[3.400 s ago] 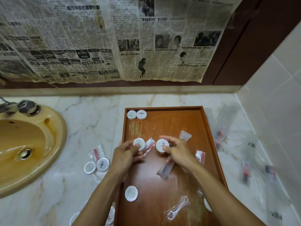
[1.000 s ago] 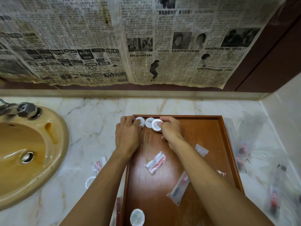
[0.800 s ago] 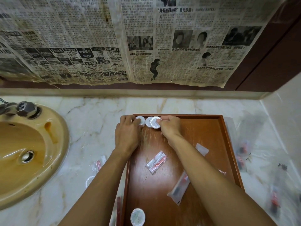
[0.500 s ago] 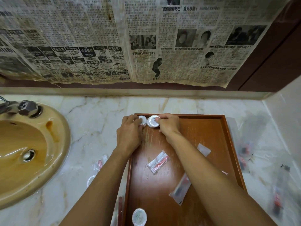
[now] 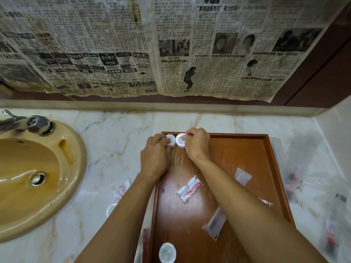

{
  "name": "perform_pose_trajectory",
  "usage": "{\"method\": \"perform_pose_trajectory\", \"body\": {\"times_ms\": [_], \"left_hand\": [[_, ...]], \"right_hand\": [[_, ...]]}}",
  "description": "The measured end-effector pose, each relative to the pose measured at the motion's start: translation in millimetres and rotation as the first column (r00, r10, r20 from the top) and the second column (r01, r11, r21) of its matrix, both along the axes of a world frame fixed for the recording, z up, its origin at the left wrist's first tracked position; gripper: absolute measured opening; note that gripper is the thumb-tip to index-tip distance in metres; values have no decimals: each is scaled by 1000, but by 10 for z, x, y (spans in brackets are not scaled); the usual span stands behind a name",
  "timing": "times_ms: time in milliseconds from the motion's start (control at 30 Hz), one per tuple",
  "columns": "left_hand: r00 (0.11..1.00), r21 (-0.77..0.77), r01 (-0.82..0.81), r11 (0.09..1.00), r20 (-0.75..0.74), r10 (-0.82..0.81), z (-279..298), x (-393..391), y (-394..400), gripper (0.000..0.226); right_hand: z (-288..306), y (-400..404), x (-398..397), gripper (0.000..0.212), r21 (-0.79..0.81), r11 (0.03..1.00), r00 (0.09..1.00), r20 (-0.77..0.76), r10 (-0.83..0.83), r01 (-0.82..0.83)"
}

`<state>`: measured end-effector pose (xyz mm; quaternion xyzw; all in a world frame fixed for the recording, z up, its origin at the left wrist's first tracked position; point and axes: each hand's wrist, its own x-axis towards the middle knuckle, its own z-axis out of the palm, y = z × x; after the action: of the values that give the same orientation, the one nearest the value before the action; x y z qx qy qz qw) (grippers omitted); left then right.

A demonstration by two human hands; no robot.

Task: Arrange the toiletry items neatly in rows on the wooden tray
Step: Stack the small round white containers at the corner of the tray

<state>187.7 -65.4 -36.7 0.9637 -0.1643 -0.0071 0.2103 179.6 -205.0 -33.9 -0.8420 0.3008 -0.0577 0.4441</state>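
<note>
Gripping round tins [image 5: 180, 143] | both hands: left hand [image 5: 154, 158], right hand [image 5: 197, 145] | tray's [image 5: 269, 168] far-left corner

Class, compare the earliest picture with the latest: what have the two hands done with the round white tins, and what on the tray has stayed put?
Both hands carried their tins from mid-tray to the far left corner. The left hand holds one round tin; the right hand holds another tin beside it. The red-and-white packet and the wooden tray stayed put.

Glossy scuffed wooden tray [image 5: 237, 164], polished marble counter [image 5: 117, 141], clear plastic sachets [image 5: 189, 188].
</note>
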Motion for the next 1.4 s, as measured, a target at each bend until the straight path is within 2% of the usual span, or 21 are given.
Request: {"method": "perform_pose_trajectory", "body": {"times_ms": [233,433,667,1167,1400], "left_hand": [[1000,-5,2,1000,7,-2,-25,0,15,27],[1000,-13,-8,1000,6,8,-60,1,25,26],[1000,-26,-26,999,-18,25,-59,-2,20,26],[999,-40,-38,998,-24,37,-58,3,11,27],[999,-48,-40,998,-31,39,-75,9,18,27]], "right_hand": [[24,-30,-127,21,7,998,993,103,59,-60],[-76,77,-309,47,25,997,990,122,71,-74],[-111,87,-291,35,-47,997,991,122,63,-57],[-134,83,-329,35,-87,995,976,209,68,-51],[-161,143,-328,39,-30,1000,971,239,12,-5]]}}
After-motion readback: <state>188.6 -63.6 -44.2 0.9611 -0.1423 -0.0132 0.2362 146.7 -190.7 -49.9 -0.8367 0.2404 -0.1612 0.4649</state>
